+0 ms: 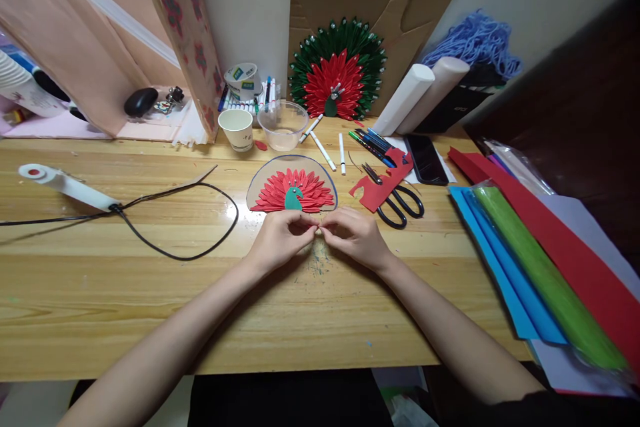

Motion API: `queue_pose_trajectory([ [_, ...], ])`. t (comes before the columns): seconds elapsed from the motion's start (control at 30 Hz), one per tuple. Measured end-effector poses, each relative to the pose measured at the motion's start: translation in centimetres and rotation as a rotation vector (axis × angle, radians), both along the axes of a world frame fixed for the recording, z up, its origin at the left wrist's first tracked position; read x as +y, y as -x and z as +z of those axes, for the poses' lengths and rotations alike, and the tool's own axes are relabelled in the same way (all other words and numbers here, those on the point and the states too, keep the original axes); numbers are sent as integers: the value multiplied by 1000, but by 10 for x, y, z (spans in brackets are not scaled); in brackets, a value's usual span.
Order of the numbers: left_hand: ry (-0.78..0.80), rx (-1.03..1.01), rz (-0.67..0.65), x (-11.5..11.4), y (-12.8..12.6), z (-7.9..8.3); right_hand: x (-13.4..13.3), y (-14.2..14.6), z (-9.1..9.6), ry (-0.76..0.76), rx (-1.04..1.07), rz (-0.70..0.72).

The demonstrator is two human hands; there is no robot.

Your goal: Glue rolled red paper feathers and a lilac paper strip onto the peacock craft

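My left hand (283,238) and my right hand (356,238) meet fingertip to fingertip over the table. Both are pinched closed, and a tiny reddish bit seems to be between them, too small to name. Just behind them lies a cardboard semicircle (260,180) with a dark outlined edge. On it are layered red paper feathers (317,191) and a green paper peacock body (293,198). To the right of my right hand, black-handled scissors (400,203) lie partly under a cut red sheet (383,190).
A glue gun (70,187) with its looped black cord lies at left. Behind are a paper cup (236,130), a clear plastic bowl (283,127), white markers (323,151) and a finished red-green peacock (339,73). A phone (426,160) and coloured sheets (550,233) are at right.
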State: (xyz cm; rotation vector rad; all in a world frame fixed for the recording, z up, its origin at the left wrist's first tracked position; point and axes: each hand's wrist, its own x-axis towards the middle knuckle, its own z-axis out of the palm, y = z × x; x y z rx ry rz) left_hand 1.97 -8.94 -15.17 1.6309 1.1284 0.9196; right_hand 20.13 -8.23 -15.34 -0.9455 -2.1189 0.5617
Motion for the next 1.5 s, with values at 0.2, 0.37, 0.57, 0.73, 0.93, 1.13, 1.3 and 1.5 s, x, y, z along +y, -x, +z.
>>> queue_pose_trajectory([
  [0.2, 172, -125, 19, 3, 0, 1, 0, -1, 2, -37, 19, 36],
  [0.37, 293, -208, 22, 5, 0, 1, 0, -1, 3, -59, 46, 48],
  [0.57, 427, -280, 56, 7, -1, 5, 1, -2, 0, -109, 36, 54],
  [0.73, 507, -285, 102, 9, 0, 7, 2, -3, -3, -165, -11, 74],
  [0.93, 471, -271, 148, 8, -1, 9, 4, -1, -5, -145, -2, 61],
  [1.13, 481, -263, 108, 9, 0, 8, 4, -1, -5, -138, -3, 16],
  [1.3, 415, -252, 95, 8, 0, 8, 3, 0, -3, -151, 11, 15],
  [1.5, 284, -226, 85, 5, -2, 4, 3, 0, -4, -172, 18, 15],
])
